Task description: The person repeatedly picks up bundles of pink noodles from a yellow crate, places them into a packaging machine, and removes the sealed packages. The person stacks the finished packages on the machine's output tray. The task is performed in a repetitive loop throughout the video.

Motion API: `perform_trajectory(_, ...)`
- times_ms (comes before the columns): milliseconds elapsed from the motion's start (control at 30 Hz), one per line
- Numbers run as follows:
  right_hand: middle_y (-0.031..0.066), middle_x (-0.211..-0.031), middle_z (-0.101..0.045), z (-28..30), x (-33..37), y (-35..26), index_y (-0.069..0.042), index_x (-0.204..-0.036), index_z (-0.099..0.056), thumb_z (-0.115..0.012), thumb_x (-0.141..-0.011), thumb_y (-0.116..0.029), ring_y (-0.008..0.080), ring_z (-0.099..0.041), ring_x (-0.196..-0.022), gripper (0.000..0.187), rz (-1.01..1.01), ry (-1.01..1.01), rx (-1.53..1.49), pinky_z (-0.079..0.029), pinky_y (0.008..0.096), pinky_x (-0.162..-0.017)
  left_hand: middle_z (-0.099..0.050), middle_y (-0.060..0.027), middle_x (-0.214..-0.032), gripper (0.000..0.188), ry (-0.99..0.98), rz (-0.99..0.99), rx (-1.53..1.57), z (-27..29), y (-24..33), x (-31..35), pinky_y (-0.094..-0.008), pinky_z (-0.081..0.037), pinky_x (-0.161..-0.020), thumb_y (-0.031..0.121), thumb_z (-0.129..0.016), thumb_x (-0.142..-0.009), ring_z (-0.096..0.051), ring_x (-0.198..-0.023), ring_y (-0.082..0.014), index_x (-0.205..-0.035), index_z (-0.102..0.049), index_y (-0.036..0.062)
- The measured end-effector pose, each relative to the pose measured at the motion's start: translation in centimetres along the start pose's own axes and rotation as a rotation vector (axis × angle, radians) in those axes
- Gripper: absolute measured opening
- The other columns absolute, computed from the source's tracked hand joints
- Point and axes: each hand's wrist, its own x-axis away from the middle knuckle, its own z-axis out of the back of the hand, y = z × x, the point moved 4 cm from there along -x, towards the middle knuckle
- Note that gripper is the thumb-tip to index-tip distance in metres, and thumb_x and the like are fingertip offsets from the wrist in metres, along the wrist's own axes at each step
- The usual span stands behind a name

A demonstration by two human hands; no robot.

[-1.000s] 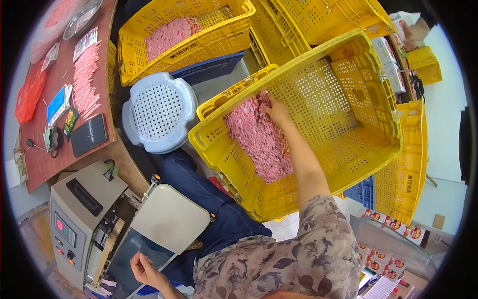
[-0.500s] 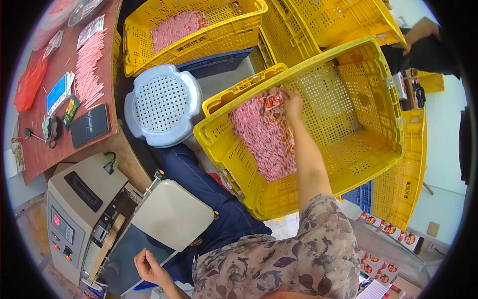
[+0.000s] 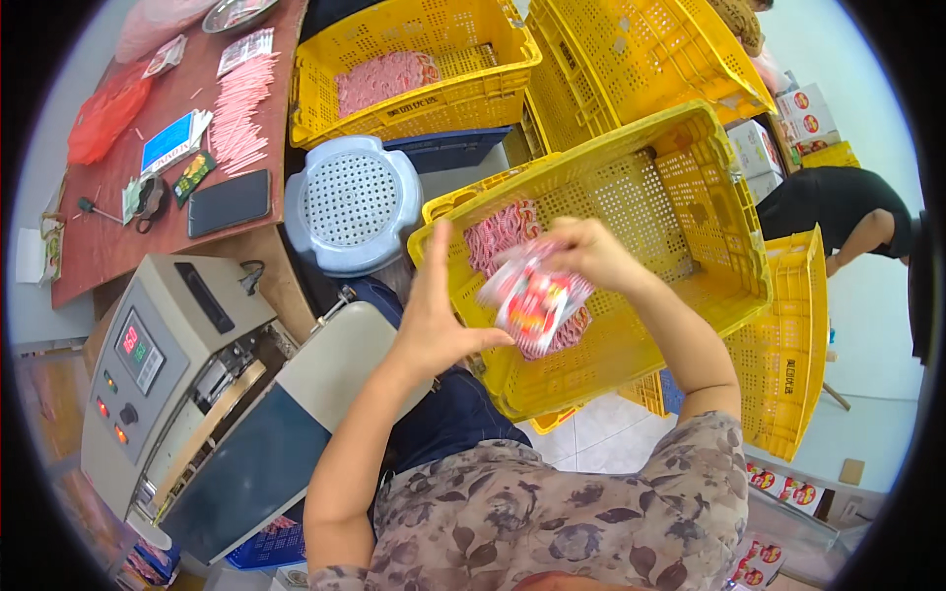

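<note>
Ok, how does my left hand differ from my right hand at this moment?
The left hand is spread open, gripping nothing; the right hand grasps red-and-white packets, blurred in the picture. The left hand is seen against the left end of the yellow crate, while the right hand is over its inside. Both are bare.

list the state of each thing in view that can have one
left hand: open, thumb spread, holding nothing
right hand: closed on packets
packets: held over near crate, blurred
near crate: open-topped, partly filled
far crate: open-topped, partly filled
machine display: lit
phone: screen dark, lying flat
red bag: crumpled
</note>
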Motion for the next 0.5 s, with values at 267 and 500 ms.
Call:
perform_trajectory(267, 0.0057, -0.086, -0.062, -12.5, -3.6, -10.0, -0.001, -0.087, -0.065, -0.067, -0.070, -0.007, 0.0158, -0.057, -0.082, 0.018, 0.011, -0.486, -0.170, -0.046, 0.0285, -0.072, -0.060, -0.0068, -0.099, 0.056, -0.050, 0.508, 0.947, 2.3, -1.3, 9.5, -0.0317, -0.048, -0.081, -0.001, -0.074, -0.060, -0.059, -0.091, -0.0156, -0.110, -0.049, 0.0031)
perform_trajectory(500, 0.0109, -0.114, -0.052, -18.3, -3.4, -12.6, -0.003, -0.126, -0.036, -0.070, -0.073, -0.013, 0.0158, -0.047, -0.108, 0.064, -0.113, -0.572, -0.993, -0.039, 0.0298, -0.090, -0.060, -0.0082, -0.099, 0.052, 0.537, 0.339, 0.998, 7.9, -1.7, 15.0, -0.0325, -0.048, -0.081, -0.006, -0.070, -0.060, -0.059, -0.090, -0.0176, -0.108, -0.051, 0.0013)
